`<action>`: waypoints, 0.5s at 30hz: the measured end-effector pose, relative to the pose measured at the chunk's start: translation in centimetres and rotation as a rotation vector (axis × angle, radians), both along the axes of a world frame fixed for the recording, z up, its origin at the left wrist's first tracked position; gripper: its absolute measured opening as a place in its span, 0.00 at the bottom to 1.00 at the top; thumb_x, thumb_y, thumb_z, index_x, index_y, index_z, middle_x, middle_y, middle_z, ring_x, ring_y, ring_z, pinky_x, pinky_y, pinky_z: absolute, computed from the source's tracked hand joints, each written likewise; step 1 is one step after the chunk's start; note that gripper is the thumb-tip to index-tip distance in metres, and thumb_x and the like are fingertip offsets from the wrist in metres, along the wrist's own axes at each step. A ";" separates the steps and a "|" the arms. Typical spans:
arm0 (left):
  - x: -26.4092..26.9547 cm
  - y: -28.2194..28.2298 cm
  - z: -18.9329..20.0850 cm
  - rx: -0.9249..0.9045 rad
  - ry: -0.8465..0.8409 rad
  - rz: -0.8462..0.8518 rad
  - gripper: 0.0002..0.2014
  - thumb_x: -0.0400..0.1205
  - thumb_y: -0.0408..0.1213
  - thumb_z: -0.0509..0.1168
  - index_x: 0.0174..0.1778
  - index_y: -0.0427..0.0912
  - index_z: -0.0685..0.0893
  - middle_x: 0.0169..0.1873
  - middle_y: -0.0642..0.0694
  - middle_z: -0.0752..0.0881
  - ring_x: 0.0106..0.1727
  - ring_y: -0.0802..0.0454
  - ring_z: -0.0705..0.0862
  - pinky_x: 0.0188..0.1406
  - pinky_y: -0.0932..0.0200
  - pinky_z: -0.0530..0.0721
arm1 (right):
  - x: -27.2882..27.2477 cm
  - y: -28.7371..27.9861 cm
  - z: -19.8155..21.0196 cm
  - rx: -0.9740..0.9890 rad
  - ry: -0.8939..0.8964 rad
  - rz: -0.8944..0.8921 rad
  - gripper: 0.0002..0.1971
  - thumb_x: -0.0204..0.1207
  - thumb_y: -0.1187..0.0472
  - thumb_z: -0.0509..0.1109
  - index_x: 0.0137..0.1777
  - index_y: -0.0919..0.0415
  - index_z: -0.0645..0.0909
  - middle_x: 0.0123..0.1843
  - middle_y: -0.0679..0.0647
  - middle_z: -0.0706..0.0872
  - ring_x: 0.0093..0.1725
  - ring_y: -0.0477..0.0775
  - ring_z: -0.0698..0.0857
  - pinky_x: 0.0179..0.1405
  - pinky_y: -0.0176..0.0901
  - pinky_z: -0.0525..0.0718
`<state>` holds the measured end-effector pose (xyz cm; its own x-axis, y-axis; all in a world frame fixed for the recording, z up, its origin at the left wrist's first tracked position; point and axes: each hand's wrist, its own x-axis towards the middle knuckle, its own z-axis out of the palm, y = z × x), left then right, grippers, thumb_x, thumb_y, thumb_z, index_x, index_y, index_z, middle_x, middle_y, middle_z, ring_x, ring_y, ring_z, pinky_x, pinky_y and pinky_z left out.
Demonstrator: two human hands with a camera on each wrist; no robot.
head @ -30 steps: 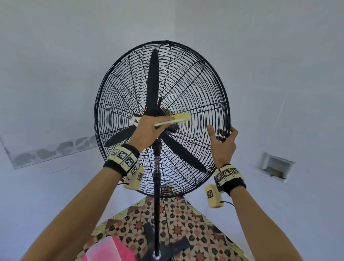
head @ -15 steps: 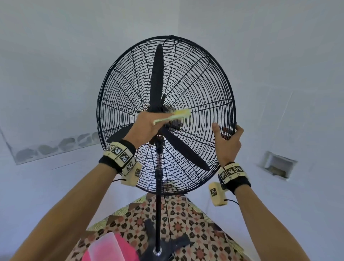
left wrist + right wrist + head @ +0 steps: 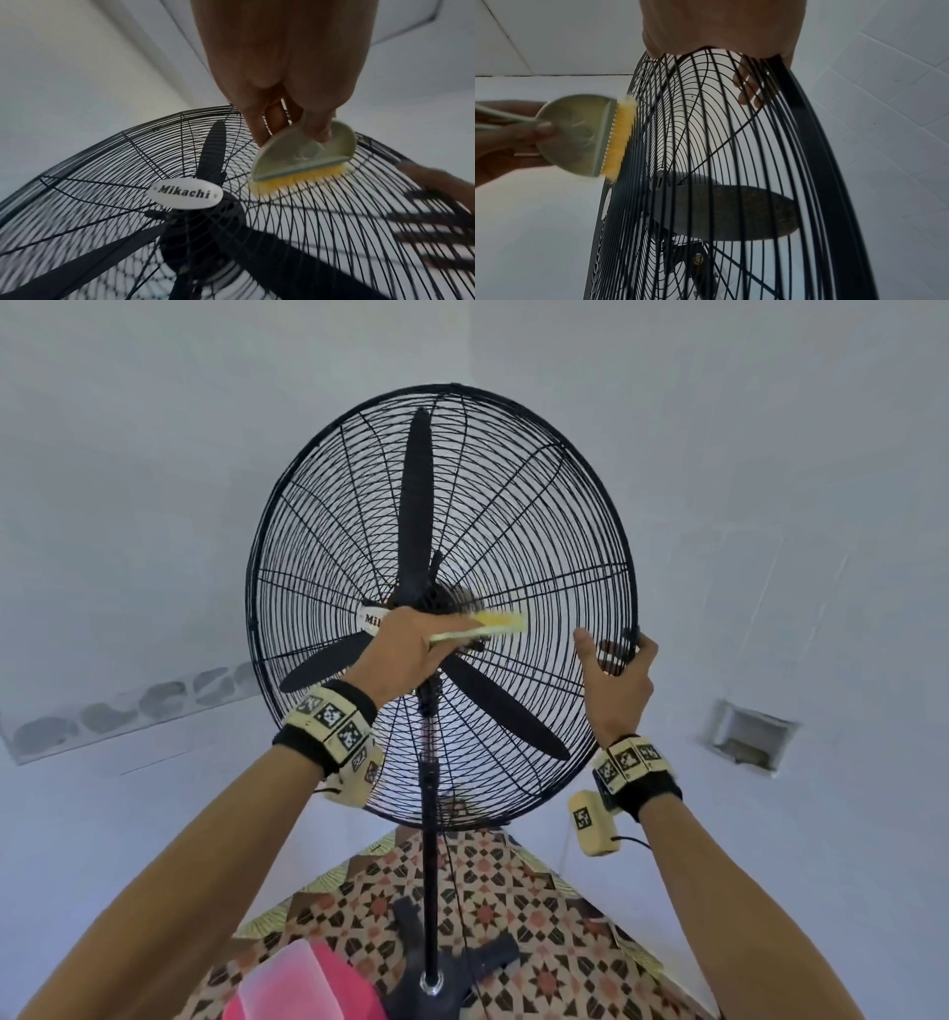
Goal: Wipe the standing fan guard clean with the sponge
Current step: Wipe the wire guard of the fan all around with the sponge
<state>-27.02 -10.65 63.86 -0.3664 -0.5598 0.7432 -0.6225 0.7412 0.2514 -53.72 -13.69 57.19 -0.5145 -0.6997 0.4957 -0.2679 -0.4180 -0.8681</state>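
Observation:
A black wire fan guard stands on a pole in front of me, with three black blades behind it. My left hand grips the pale green handle of a yellow sponge. The sponge presses against the guard wires just right of the white Mikachi badge. In the right wrist view the sponge lies flat on the guard. My right hand grips the guard's right rim, fingers curled behind the wires.
The fan's pole runs down to a black base on a patterned tile floor. A pink container with a clear lid sits at the bottom left. White walls surround the fan; a recessed niche is at right.
The sponge has stayed just right of the fan's centre, shifting slightly along the wires. My right hand keeps its hold on the rim. The head view has tilted a little.

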 end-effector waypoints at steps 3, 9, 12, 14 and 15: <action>0.1 0.7 -1.1 0.075 -0.050 0.007 0.14 0.83 0.25 0.74 0.65 0.36 0.91 0.35 0.65 0.84 0.26 0.74 0.79 0.27 0.83 0.70 | 0.0 -0.1 0.1 0.006 0.003 -0.013 0.41 0.72 0.27 0.75 0.75 0.51 0.67 0.56 0.49 0.89 0.52 0.48 0.89 0.56 0.44 0.87; -0.3 -0.2 2.8 -0.049 0.137 0.010 0.16 0.87 0.33 0.70 0.71 0.43 0.87 0.52 0.44 0.93 0.34 0.61 0.87 0.29 0.70 0.83 | 0.4 0.2 0.0 0.003 0.010 0.010 0.42 0.72 0.28 0.75 0.77 0.51 0.66 0.58 0.50 0.88 0.53 0.50 0.89 0.58 0.45 0.87; -1.7 -0.6 1.9 -0.094 0.017 0.032 0.15 0.85 0.31 0.72 0.68 0.42 0.89 0.47 0.47 0.94 0.27 0.68 0.82 0.32 0.83 0.74 | 0.2 0.3 0.0 0.004 -0.005 0.011 0.41 0.72 0.29 0.76 0.77 0.51 0.67 0.58 0.49 0.88 0.54 0.50 0.89 0.60 0.46 0.88; -2.3 -0.6 0.5 -0.064 -0.068 0.035 0.16 0.84 0.31 0.73 0.68 0.44 0.90 0.49 0.49 0.93 0.24 0.72 0.79 0.32 0.84 0.74 | -0.1 0.2 0.0 0.015 -0.007 0.005 0.41 0.72 0.29 0.76 0.77 0.51 0.67 0.59 0.49 0.88 0.54 0.50 0.89 0.62 0.49 0.88; -2.2 -0.5 0.0 -0.027 -0.115 0.017 0.15 0.84 0.32 0.74 0.67 0.45 0.90 0.45 0.51 0.93 0.24 0.72 0.79 0.32 0.83 0.75 | -0.3 0.1 0.0 0.019 -0.005 0.002 0.42 0.72 0.28 0.76 0.77 0.51 0.67 0.58 0.49 0.88 0.54 0.51 0.89 0.62 0.50 0.88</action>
<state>-29.26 -11.17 63.86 -0.4412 -0.5470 0.7114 -0.6584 0.7360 0.1576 -53.97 -13.59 57.23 -0.5156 -0.7103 0.4792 -0.2623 -0.4017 -0.8774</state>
